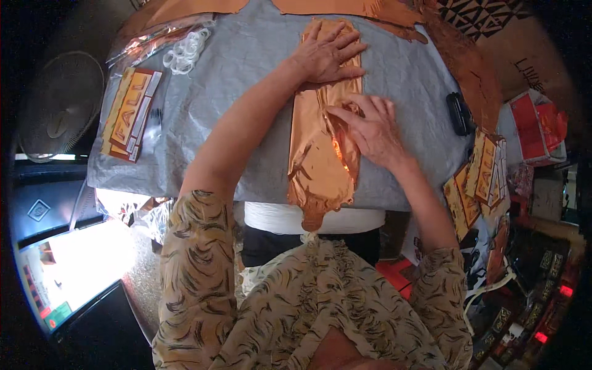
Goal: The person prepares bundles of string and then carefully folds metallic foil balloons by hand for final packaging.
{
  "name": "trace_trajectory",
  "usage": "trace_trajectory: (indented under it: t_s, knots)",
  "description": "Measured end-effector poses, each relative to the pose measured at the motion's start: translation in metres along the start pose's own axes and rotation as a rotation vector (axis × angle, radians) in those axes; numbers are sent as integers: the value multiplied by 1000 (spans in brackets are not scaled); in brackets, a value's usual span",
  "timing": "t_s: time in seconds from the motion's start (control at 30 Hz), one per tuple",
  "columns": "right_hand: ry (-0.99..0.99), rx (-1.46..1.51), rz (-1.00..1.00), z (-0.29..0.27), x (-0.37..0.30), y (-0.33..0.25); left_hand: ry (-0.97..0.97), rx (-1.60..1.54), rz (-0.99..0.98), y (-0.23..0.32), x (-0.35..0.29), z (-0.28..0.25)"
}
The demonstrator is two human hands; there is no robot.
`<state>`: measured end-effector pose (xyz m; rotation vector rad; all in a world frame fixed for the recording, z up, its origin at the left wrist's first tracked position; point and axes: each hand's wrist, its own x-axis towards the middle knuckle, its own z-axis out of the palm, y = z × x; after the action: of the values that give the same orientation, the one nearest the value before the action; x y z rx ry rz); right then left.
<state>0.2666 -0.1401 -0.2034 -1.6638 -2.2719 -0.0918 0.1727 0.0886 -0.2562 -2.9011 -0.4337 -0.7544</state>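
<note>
Two hands (327, 55) (370, 126) flat on copper foil balloon (317, 160)

Grey-covered table (246, 55) bears copper foil balloon (320, 154) (flattened).

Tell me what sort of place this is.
Probably a small packing workbench for foil balloons: a flat copper foil balloon lies on a grey-covered table, with printed card packets and loose white rings beside it.
</note>
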Motion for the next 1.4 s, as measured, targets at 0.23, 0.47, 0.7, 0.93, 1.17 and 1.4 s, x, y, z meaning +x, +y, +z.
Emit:
trace_trajectory:
  t_s: [0.23,0.47,0.7,0.93,1.17,1.4]
  knots:
    - [-5,-71,-34,-1,-2,-3,-41,54,62,1,1,-8]
    - [14,-103,-32,-1,-7,2,194,-527,77,-13,-21,-56]
    - [44,-59,-58,0,-7,4,-196,-257,314,13,-125,-156]
    - [53,-46,-79,1,-4,2,-271,-179,431,27,-116,-154]
    - [55,-52,-56,4,-7,7,-204,-386,314,50,-108,-127]
    - [47,67,-22,1,-12,9,-190,-603,162,51,-115,-111]
